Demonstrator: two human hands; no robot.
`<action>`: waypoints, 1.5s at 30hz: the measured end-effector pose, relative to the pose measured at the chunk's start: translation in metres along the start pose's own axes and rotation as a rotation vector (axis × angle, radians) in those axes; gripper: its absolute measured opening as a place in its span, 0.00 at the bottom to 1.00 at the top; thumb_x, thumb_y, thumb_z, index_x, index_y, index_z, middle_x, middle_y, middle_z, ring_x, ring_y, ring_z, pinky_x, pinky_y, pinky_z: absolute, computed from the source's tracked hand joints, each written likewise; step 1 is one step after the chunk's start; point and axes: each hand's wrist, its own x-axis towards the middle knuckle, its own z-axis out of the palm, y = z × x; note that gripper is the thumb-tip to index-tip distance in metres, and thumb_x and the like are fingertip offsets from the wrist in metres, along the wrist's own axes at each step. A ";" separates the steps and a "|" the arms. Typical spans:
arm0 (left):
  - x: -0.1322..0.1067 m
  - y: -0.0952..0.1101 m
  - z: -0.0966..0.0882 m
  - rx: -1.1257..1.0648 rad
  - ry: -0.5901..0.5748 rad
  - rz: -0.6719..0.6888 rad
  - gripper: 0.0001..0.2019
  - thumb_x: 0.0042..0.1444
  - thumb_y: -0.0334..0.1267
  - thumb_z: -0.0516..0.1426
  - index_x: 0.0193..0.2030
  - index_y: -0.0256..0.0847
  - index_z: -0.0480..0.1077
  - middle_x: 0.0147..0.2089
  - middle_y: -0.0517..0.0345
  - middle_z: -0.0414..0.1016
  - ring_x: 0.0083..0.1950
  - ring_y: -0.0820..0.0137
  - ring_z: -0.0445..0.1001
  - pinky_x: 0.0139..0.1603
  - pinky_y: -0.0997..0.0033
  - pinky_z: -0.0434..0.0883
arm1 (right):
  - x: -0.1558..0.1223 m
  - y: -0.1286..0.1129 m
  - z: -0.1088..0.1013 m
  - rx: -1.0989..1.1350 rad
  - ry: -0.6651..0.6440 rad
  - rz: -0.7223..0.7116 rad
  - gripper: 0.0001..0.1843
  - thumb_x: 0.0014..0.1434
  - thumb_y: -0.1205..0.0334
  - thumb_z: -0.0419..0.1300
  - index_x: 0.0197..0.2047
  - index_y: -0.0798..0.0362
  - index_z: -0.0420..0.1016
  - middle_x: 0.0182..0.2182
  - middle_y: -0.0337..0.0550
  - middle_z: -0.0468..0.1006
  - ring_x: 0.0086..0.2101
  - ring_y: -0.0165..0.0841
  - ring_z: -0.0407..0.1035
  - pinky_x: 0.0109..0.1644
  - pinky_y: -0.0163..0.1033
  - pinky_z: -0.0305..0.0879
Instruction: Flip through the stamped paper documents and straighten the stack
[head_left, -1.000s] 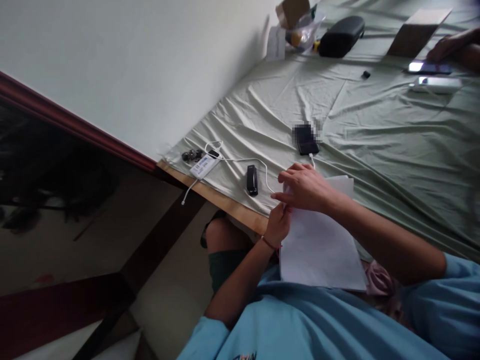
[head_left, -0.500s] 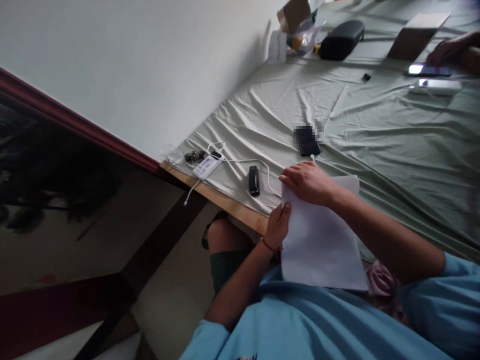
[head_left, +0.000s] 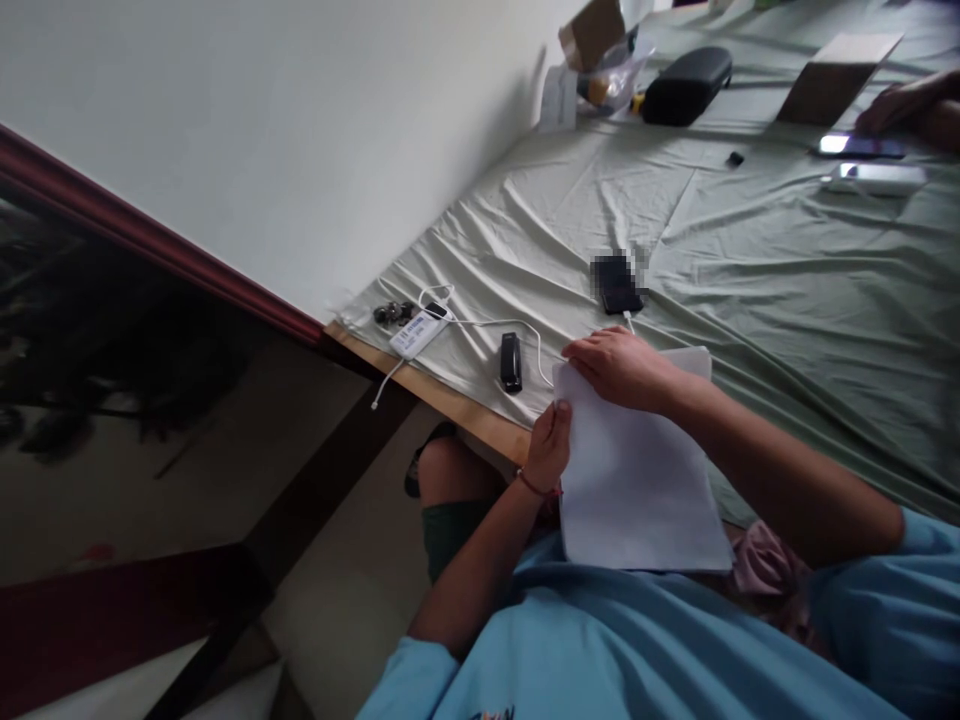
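Observation:
A stack of white paper sheets (head_left: pixel 637 490) lies tilted between my lap and the edge of the cloth-covered surface. At its left edge my left hand (head_left: pixel 549 445) is closed, the thumb on top and the other fingers mostly hidden beneath. My right hand (head_left: pixel 619 365) rests across the top left corner, its fingers together and bent over the upper edge. Just left of the sheets is a small black stapler (head_left: pixel 511 362). Beyond my right hand a dark phone (head_left: pixel 621 288) lies with a white cable plugged in.
A white power strip (head_left: pixel 418 330) with cables sits by the wooden edge (head_left: pixel 450 405) on the left. Farther back are a black case (head_left: pixel 688 87), a cardboard box (head_left: pixel 592 35) and a plastic bag. Another person's hand (head_left: pixel 904 105) is near a lit phone (head_left: pixel 861 146) at far right.
The paper's upper part has shifted slightly left, and my left hand has moved a little left with it. My right hand stays over the top edge.

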 end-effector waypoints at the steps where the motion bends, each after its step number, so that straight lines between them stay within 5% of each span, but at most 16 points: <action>1: 0.001 0.001 -0.001 0.005 -0.004 0.002 0.34 0.57 0.73 0.55 0.35 0.38 0.74 0.29 0.58 0.70 0.33 0.70 0.65 0.34 0.69 0.66 | 0.000 -0.001 0.000 -0.001 -0.022 -0.011 0.15 0.72 0.62 0.50 0.46 0.54 0.78 0.37 0.50 0.82 0.39 0.39 0.74 0.47 0.41 0.59; 7: 0.007 0.001 -0.005 -0.030 -0.008 0.003 0.32 0.58 0.71 0.56 0.36 0.38 0.75 0.30 0.57 0.71 0.32 0.71 0.66 0.33 0.70 0.66 | -0.001 -0.003 -0.003 0.040 -0.068 -0.050 0.17 0.74 0.57 0.49 0.42 0.53 0.76 0.35 0.47 0.81 0.34 0.36 0.71 0.42 0.40 0.56; 12: 0.005 -0.001 -0.010 -0.187 -0.053 -0.175 0.32 0.54 0.69 0.61 0.41 0.37 0.77 0.31 0.57 0.75 0.31 0.72 0.70 0.32 0.72 0.68 | 0.001 0.004 -0.005 0.022 -0.018 -0.004 0.19 0.73 0.56 0.49 0.34 0.52 0.73 0.31 0.45 0.79 0.31 0.34 0.68 0.38 0.40 0.53; 16: -0.007 -0.003 -0.015 -0.197 -0.155 -0.298 0.33 0.48 0.67 0.67 0.44 0.36 0.78 0.32 0.56 0.77 0.31 0.69 0.73 0.33 0.69 0.72 | 0.006 0.007 -0.009 0.048 0.111 -0.051 0.18 0.72 0.59 0.49 0.33 0.53 0.72 0.29 0.45 0.77 0.30 0.34 0.67 0.42 0.40 0.57; 21: -0.024 -0.007 -0.030 -0.012 -0.131 -0.219 0.33 0.51 0.70 0.62 0.28 0.35 0.73 0.23 0.58 0.69 0.24 0.75 0.64 0.26 0.72 0.62 | 0.009 0.019 -0.014 0.054 0.219 -0.078 0.20 0.73 0.55 0.49 0.36 0.53 0.76 0.32 0.49 0.79 0.35 0.39 0.71 0.48 0.45 0.63; 27: -0.039 -0.004 -0.056 -0.075 0.006 -0.203 0.33 0.49 0.69 0.65 0.32 0.34 0.75 0.26 0.56 0.74 0.25 0.74 0.67 0.26 0.73 0.65 | -0.032 0.049 -0.007 0.378 0.644 0.258 0.23 0.67 0.44 0.58 0.58 0.48 0.75 0.56 0.54 0.78 0.56 0.49 0.71 0.60 0.57 0.66; 30: -0.043 -0.005 -0.060 -0.143 0.081 -0.242 0.33 0.46 0.68 0.67 0.31 0.33 0.76 0.26 0.55 0.75 0.25 0.73 0.68 0.26 0.72 0.67 | -0.064 0.048 0.011 0.925 0.466 0.352 0.31 0.66 0.34 0.56 0.63 0.45 0.72 0.50 0.49 0.81 0.48 0.45 0.76 0.51 0.51 0.74; 34: -0.043 -0.011 -0.054 -0.243 0.106 -0.261 0.30 0.43 0.64 0.71 0.34 0.34 0.77 0.29 0.54 0.78 0.28 0.71 0.72 0.30 0.70 0.71 | -0.088 0.030 0.033 1.431 0.077 0.452 0.30 0.54 0.37 0.70 0.50 0.50 0.79 0.40 0.48 0.84 0.37 0.41 0.79 0.41 0.44 0.76; 39: -0.039 -0.009 -0.051 -0.368 -0.040 -0.336 0.29 0.36 0.52 0.77 0.44 0.39 0.80 0.38 0.54 0.83 0.36 0.66 0.78 0.40 0.65 0.77 | -0.087 0.018 0.038 1.708 0.138 0.606 0.26 0.45 0.50 0.79 0.43 0.53 0.79 0.37 0.47 0.85 0.33 0.37 0.79 0.39 0.41 0.77; 42: -0.041 -0.005 -0.050 -0.273 -0.146 -0.337 0.26 0.41 0.48 0.76 0.45 0.35 0.80 0.43 0.49 0.84 0.40 0.64 0.80 0.45 0.63 0.77 | -0.083 0.019 0.037 1.778 0.028 0.648 0.24 0.46 0.51 0.78 0.42 0.55 0.80 0.36 0.48 0.85 0.32 0.37 0.79 0.38 0.41 0.78; 45: -0.043 -0.005 -0.048 -0.288 -0.099 -0.374 0.28 0.41 0.49 0.76 0.47 0.35 0.80 0.47 0.47 0.84 0.43 0.61 0.81 0.50 0.59 0.77 | -0.082 0.022 0.039 1.797 -0.017 0.679 0.22 0.48 0.51 0.78 0.40 0.56 0.81 0.33 0.48 0.85 0.29 0.35 0.78 0.34 0.38 0.77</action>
